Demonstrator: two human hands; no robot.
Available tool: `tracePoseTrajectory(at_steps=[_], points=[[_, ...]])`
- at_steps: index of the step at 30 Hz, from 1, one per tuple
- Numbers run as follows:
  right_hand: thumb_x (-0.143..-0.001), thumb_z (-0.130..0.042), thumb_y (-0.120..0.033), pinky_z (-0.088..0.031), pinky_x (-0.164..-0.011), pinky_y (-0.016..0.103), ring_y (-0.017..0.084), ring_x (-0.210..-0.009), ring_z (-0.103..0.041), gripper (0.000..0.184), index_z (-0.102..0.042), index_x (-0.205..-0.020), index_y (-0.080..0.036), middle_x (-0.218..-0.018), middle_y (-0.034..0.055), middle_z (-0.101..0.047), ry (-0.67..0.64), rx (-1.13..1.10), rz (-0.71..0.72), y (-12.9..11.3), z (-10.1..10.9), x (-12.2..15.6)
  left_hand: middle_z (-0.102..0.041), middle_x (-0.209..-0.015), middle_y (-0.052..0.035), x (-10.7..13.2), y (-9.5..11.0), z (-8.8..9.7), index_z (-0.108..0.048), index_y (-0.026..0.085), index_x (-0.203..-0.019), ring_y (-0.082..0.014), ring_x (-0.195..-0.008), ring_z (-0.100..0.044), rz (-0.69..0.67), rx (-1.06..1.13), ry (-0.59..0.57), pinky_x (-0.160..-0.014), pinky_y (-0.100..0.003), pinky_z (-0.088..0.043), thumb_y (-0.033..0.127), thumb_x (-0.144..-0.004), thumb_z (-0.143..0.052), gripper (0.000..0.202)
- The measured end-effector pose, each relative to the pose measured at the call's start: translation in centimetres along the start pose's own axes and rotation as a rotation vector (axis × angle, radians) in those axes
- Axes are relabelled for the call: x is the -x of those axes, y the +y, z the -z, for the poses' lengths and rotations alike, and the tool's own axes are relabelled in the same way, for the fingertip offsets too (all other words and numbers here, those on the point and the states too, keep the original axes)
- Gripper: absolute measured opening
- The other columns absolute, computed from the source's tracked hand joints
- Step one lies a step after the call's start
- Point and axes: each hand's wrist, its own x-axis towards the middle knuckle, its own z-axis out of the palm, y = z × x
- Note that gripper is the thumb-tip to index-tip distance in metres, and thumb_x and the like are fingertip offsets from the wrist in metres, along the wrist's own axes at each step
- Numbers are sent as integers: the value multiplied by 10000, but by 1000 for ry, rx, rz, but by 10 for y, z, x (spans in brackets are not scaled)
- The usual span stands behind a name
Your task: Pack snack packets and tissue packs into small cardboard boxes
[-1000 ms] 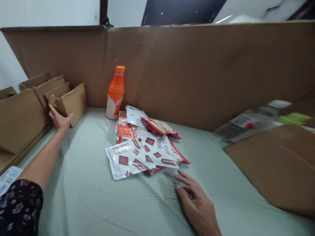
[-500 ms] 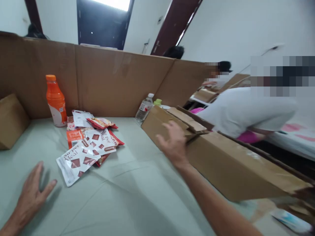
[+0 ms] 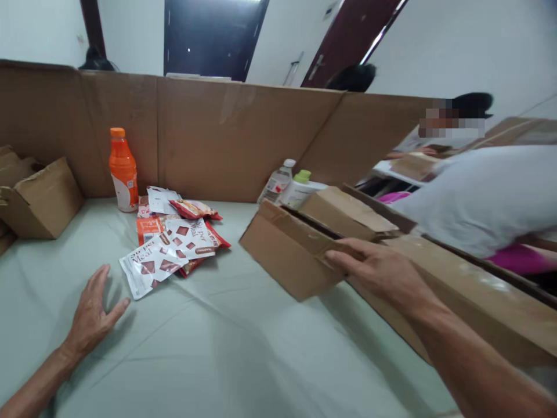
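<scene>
My right hand (image 3: 387, 273) pinches the near right edge of a small brown cardboard box (image 3: 282, 255), its thumb on the outside and the other fingers over the rim. The box stands askew, apart from the long cardboard side piece behind it. My left hand (image 3: 93, 307) holds nothing; its fingers are spread just over the tabletop. Nearest to it is a white "Super Meal" pouch (image 3: 159, 258), at the front of a loose heap of snack packets. A red packet (image 3: 195, 209) and a white packet (image 3: 163, 200) show farther back in the heap.
An orange bottle (image 3: 124, 171) stands behind the packets, near the cardboard back wall (image 3: 226, 139). A clear bottle (image 3: 278, 181) and a white bottle with a green cap (image 3: 300, 188) stand behind the box. More boxes (image 3: 47, 197) sit left. A person in a white shirt (image 3: 491, 186) is right.
My right hand has gone from reaching over the box, fingers apart, to gripping its edge. The box has swung out toward me. My view has turned slightly left.
</scene>
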Motion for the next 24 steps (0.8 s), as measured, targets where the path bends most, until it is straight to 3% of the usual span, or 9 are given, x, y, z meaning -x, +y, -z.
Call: tracePoseTrajectory(at_steps=[2, 5, 8, 10, 13, 16, 19, 24], points=[[-842, -645, -449, -549, -589, 352, 250, -656, -708, 228, -754, -818, -249, -778, 60, -777, -42, -61, 89, -21, 11, 40, -384, -1623, -233, 7, 20, 2, -266, 220, -1623, -462, -1481, -436, -62, 6, -4, -1146, -703, -432, 514, -978, -579, 775], [-945, -611, -287, -603, -700, 316, 225, -797, -761, 175, -767, -873, -257, -860, 57, -800, -162, -205, 401, -64, 29, 89, -290, -1685, -211, 18, 62, 13, -133, 278, -1675, -455, -1526, -371, -231, 97, -81, -1160, -699, -429, 510, -965, -618, 891], [-983, -541, -113, -592, -738, 278, 170, -819, -744, 239, -740, -967, -245, -890, 54, -788, -320, -326, 651, -105, 42, 114, -127, -1750, -194, 27, 98, 30, 28, 312, -1687, -479, -1579, -234, -352, 291, -268, -1184, -733, -369, 655, -907, -681, 1108], [-1020, -505, -117, -575, -730, 287, 156, -793, -720, 243, -712, -967, -231, -868, 52, -766, -404, -392, 713, -123, 48, 121, -32, -1771, -162, 31, 110, 37, 90, 353, -1676, -498, -1591, -160, -372, 423, -398, -1200, -752, -318, 763, -824, -715, 1241], [-1089, -478, -344, -584, -794, 333, 175, -801, -722, 288, -700, -945, -230, -832, 57, -748, -543, -504, 700, -136, 52, 127, -47, -1781, -90, 38, 112, 40, 153, 433, -1649, -479, -1588, -191, -297, 605, -526, -1219, -718, -333, 790, -786, -732, 1286], [-1084, -381, -560, -596, -935, 367, 217, -957, -758, 450, -727, -1085, -273, -929, 71, -787, -609, -631, 622, -145, 56, 126, -124, -1772, -66, 42, 107, 36, 191, 437, -1636, -452, -1592, -212, -158, 714, -556, -1254, -676, -309, 795, -798, -715, 1285], [-1114, -300, -454, -602, -954, 342, 208, -1017, -761, 469, -747, -1138, -314, -1019, 46, -805, -668, -532, 549, -162, 56, 118, -149, -1760, -113, 39, 100, 30, 184, 372, -1652, -475, -1598, -167, -84, 773, -589, -1268, -687, -239, 842, -707, -753, 1410], [-1039, -470, -271, -632, -859, 355, 242, -1053, -740, 298, -720, -1202, -266, -1228, 77, -763, -602, -103, 635, -185, 45, 108, -187, -1748, -147, 31, 99, 22, 60, 319, -1686, -503, -1585, -184, -104, 816, -618, -1261, -707, -213, 736, -671, -849, 1425]])
